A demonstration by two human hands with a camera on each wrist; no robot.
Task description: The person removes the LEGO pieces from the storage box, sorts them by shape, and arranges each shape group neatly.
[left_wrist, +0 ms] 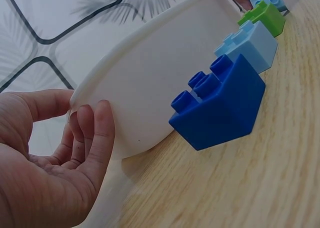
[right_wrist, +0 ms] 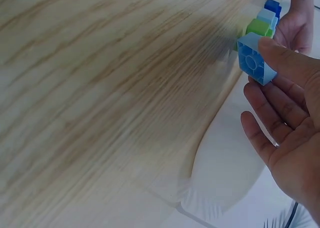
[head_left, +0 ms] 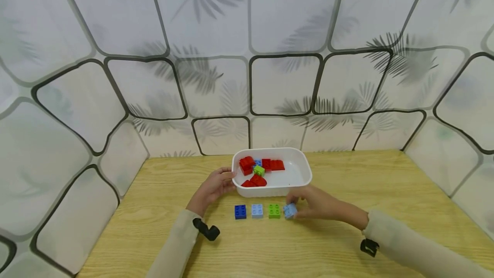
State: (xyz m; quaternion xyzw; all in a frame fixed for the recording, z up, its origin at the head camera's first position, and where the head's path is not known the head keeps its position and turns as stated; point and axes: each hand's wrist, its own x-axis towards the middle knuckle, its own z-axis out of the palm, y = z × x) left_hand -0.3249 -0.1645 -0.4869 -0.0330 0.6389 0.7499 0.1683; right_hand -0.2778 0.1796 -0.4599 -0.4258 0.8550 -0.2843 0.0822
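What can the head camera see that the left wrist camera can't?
Only the head view shows the red bricks and a green brick inside the white tub, plus the right hand holding the light blue brick at the row's end.

Only the left wrist view shows, close up, the left hand's fingers curled against the tub's outer wall.

Both show the left hand on the tub, and the dark blue brick, pale blue brick and green brick lined up on the wooden table.
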